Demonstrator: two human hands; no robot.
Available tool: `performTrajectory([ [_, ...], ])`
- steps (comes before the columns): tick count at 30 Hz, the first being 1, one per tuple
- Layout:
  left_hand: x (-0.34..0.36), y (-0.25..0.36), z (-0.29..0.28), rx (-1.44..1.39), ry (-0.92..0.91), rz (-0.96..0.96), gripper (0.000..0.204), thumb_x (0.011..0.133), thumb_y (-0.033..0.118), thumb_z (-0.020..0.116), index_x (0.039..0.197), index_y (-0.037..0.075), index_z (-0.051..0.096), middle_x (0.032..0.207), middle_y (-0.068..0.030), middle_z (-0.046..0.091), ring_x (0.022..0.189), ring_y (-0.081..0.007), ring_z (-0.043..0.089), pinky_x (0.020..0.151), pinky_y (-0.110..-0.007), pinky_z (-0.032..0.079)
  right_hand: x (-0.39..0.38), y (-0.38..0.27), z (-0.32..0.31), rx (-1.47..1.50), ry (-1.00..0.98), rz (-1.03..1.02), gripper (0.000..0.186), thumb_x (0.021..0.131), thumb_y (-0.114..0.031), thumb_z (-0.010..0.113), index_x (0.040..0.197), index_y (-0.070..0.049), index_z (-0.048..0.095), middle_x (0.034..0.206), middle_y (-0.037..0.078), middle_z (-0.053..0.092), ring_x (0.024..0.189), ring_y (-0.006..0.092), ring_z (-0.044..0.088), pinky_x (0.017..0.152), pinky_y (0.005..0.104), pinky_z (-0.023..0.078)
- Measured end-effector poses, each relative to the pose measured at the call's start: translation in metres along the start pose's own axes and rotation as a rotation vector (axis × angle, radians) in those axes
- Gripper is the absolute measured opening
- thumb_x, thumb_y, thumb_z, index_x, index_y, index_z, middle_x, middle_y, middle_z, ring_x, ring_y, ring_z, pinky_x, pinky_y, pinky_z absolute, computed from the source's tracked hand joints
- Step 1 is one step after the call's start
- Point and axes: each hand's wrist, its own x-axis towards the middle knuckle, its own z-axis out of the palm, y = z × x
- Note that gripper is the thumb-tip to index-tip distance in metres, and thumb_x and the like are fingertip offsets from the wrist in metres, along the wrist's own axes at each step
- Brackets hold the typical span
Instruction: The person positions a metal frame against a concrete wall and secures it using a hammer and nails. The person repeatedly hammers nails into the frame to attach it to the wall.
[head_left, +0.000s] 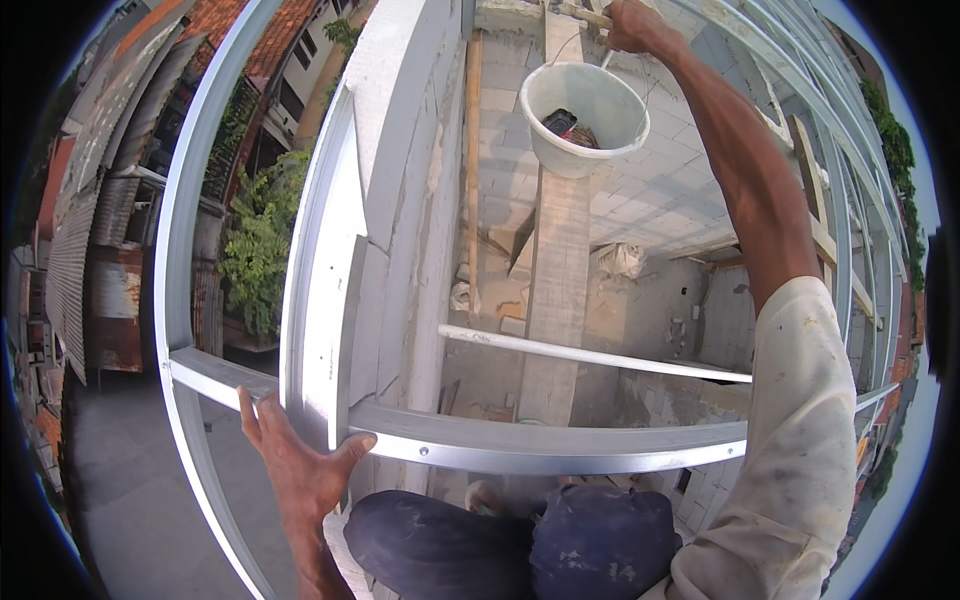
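Observation:
My left hand grips a silver metal beam at its junction with a white upright board, fingers and thumb spread around the joint. My right hand is closed at the top, arm outstretched, on something light and slim I cannot make out clearly, beside the bucket's wire handle. Just below it is a translucent white bucket with dark, unclear items inside, over a long pale plank. My dark-clad knees are below the beam.
Aerated-block walls surround a drop to a lower floor. A white bar crosses the opening. Metal framing stands at left and right. Outside at left are corrugated roofs, a tree and paving far below.

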Motion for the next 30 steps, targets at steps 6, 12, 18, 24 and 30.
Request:
performTrajectory([
  [6, -0.002, -0.002, 0.001, -0.018, 0.030, 0.016, 0.148, 0.047, 0.075, 0.090, 0.151, -0.013, 0.031, 0.164, -0.0329, 0.011, 0.153, -0.0490, 0.015, 0.117, -0.061, 0.036, -0.006, 0.009, 0.004, -0.044, -0.024, -0.009, 0.032, 0.076, -0.017, 0.065, 0.102, -0.001, 0.074, 0.083, 0.026, 0.071, 0.077, 0.0384, 0.071, 0.073, 0.0480, 0.055],
  [12, 0.000, 0.001, 0.001, -0.021, 0.031, 0.030, 0.147, 0.047, 0.072, 0.092, 0.151, -0.011, 0.032, 0.164, -0.0319, 0.012, 0.154, -0.0473, 0.017, 0.118, -0.059, 0.037, -0.020, 0.021, 0.008, 0.042, -0.073, 0.029, 0.035, 0.076, -0.015, 0.064, 0.107, -0.001, 0.075, 0.079, 0.028, 0.070, 0.075, 0.0408, 0.071, 0.073, 0.0486, 0.056],
  [18, 0.001, 0.000, -0.001, 0.031, 0.022, -0.013, 0.145, 0.048, 0.070, 0.093, 0.151, -0.011, 0.032, 0.165, -0.0314, 0.012, 0.153, -0.0470, 0.020, 0.118, -0.058, 0.038, -0.031, 0.003, 0.005, 0.029, 0.027, 0.037, 0.036, 0.078, -0.019, 0.068, 0.106, 0.002, 0.073, 0.080, 0.027, 0.069, 0.075, 0.0404, 0.070, 0.075, 0.0479, 0.055],
  [24, 0.001, 0.000, 0.005, 0.015, 0.028, 0.022, 0.146, 0.048, 0.071, 0.092, 0.152, -0.012, 0.032, 0.165, -0.0315, 0.013, 0.152, -0.0473, 0.022, 0.117, -0.059, 0.038, -0.072, -0.015, -0.004, 0.175, 0.325, 0.165, 0.044, 0.088, -0.027, 0.064, 0.122, 0.001, 0.058, 0.111, 0.025, 0.059, 0.102, 0.0414, 0.057, 0.091, 0.0503, 0.046],
  [30, 0.000, -0.005, 0.003, 0.023, 0.060, 0.021, 0.149, 0.048, 0.076, 0.089, 0.151, -0.014, 0.031, 0.164, -0.0324, 0.014, 0.151, -0.0486, 0.026, 0.116, -0.060, 0.040, -0.207, -0.135, 0.011, 0.602, -0.094, 0.192, 0.029, 0.074, -0.010, 0.066, 0.102, -0.002, 0.066, 0.095, 0.023, 0.070, 0.088, 0.0439, 0.066, 0.083, 0.0467, 0.053],
])
